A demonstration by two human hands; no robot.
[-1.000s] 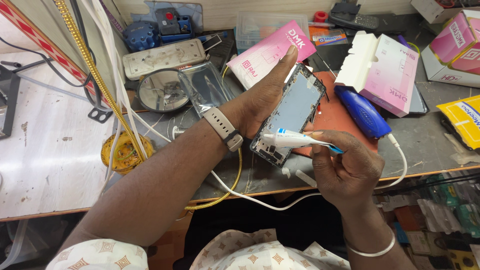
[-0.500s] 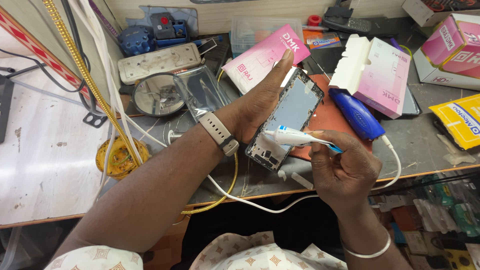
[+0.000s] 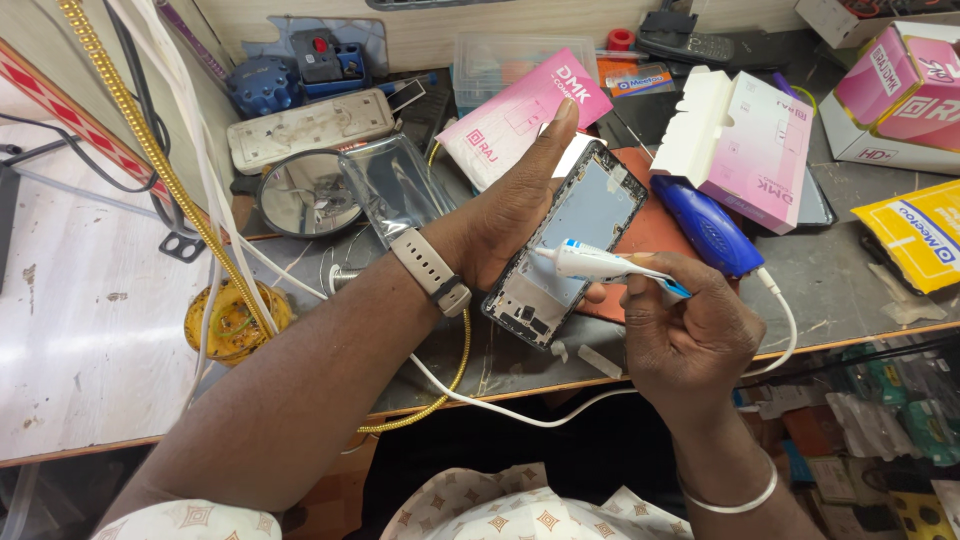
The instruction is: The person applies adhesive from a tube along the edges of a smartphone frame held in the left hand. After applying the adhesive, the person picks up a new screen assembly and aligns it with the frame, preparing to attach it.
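Note:
My left hand (image 3: 515, 205) grips an opened phone frame (image 3: 570, 240) from its left side, fingers stretched along the edge, screen-less inside facing up over the workbench. A beige smartwatch (image 3: 430, 270) sits on that wrist. My right hand (image 3: 680, 335) pinches a white glue tube with a blue end (image 3: 600, 263); its thin nozzle points left and touches the lower left inside of the frame. A silver bangle (image 3: 730, 495) hangs on my right wrist.
A blue cabled tool (image 3: 705, 225) lies just right of the phone frame on a brown mat. Pink boxes (image 3: 745, 145) and a pink packet (image 3: 520, 115) lie behind. A round mirror (image 3: 305, 192), power strip (image 3: 310, 125), white cable (image 3: 520, 405) and yellow packet (image 3: 915, 235) surround them.
The view has shifted slightly. Both hands keep their grips; the tube's nozzle stays at the frame's lower left part.

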